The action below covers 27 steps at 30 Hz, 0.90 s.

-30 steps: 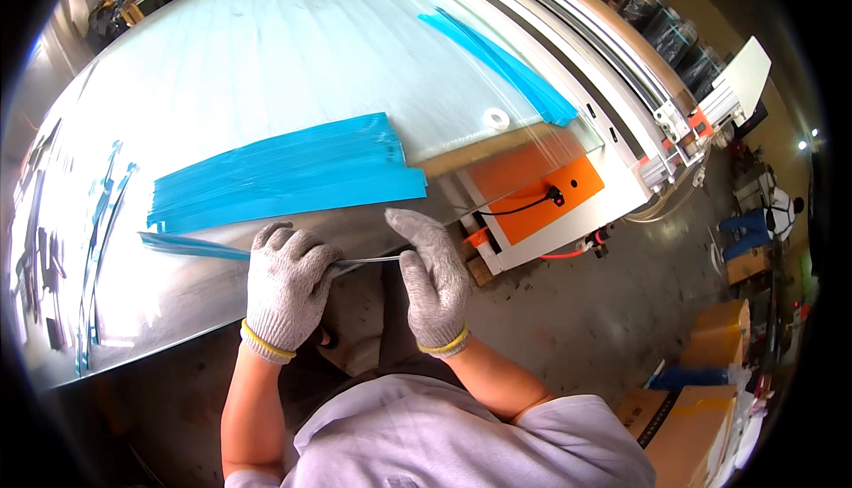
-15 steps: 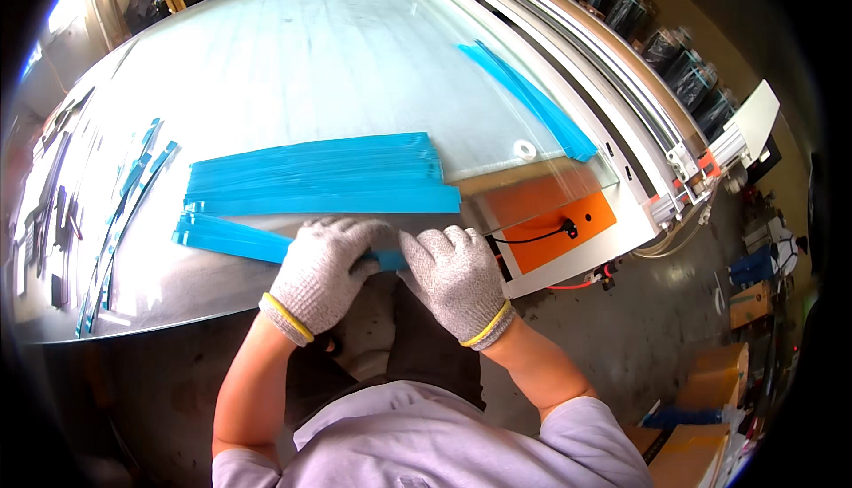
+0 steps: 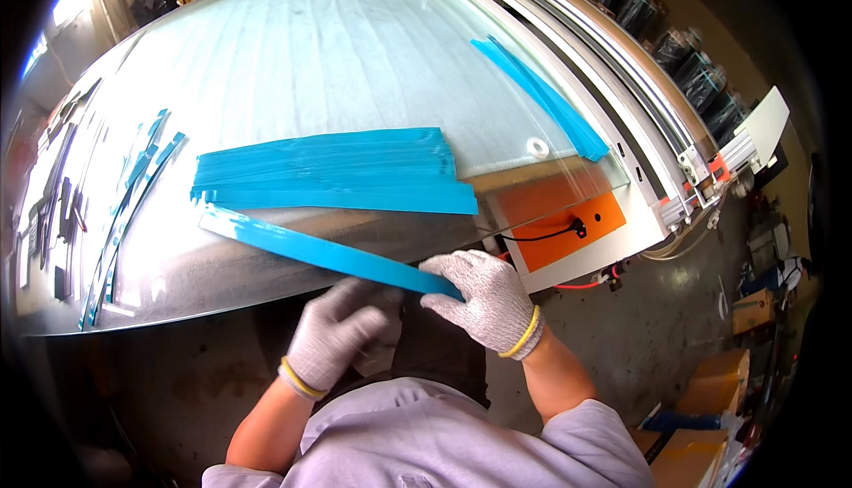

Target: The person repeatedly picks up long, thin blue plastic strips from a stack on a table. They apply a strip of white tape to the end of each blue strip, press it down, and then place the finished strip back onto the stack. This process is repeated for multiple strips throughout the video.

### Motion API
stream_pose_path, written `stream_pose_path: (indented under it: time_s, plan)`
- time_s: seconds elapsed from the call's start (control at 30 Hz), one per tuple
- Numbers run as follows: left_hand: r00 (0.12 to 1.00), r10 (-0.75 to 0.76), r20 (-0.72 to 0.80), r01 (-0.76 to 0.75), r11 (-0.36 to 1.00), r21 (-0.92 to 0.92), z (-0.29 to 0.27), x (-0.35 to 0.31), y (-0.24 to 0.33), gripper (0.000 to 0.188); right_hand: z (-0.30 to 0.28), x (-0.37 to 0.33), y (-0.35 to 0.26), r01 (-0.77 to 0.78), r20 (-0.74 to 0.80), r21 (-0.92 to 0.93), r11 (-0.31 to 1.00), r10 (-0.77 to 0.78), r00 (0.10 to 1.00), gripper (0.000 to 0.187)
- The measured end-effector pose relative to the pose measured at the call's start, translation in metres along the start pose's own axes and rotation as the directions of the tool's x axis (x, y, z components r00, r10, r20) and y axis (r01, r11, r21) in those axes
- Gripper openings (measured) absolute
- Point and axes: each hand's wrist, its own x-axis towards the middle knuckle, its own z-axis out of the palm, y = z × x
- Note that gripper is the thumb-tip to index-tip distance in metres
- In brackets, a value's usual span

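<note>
My right hand [image 3: 479,300], in a grey knit glove with a yellow cuff band, pinches the right end of a long flat blue strip [image 3: 328,255]. That strip slants across the near edge of the table, its far left end resting by the pile. Below the strip, off the table edge, my left hand [image 3: 335,335] wears a matching glove. It holds nothing visible; its thumb stands apart from the fingers, which are slightly blurred. A wide pile of blue strips [image 3: 324,169] lies on the table just beyond.
More blue strips [image 3: 541,98] lie on the table [image 3: 337,44] at right, beside a white ring [image 3: 537,147]. Thin dark and blue pieces [image 3: 133,213] are scattered at left. A white machine rail [image 3: 612,89] and an orange panel [image 3: 568,235] border the right side. Cardboard boxes [image 3: 710,381] stand lower right.
My left hand has let go of the blue strip and dropped toward my body. My right hand has moved right and slightly down with the strip's end, and the strip now shows as a single length.
</note>
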Motion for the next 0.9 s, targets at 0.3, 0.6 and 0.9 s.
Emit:
stream_pose_path:
  time_s: [0.3,0.6,0.9]
  plan:
    - [0.658,0.648,-0.384,-0.643,0.749,0.163,-0.030,0.010,0.095,0.035,0.011,0.025,0.011,0.107,-0.063,0.364,0.925,-0.090,0.994,0.035]
    - [0.524,0.843,0.119,-0.759,0.400,0.514,0.032,0.040,0.196,0.031,0.042,0.061,0.024,-0.147,0.051,0.642,0.752,0.150,0.987,0.034]
    - [0.506,0.832,0.226,-0.811,0.369,0.455,0.032,0.062,0.197,0.026,0.047,0.049,0.037,0.009,-0.148,0.623,0.782,0.107,0.983,0.032]
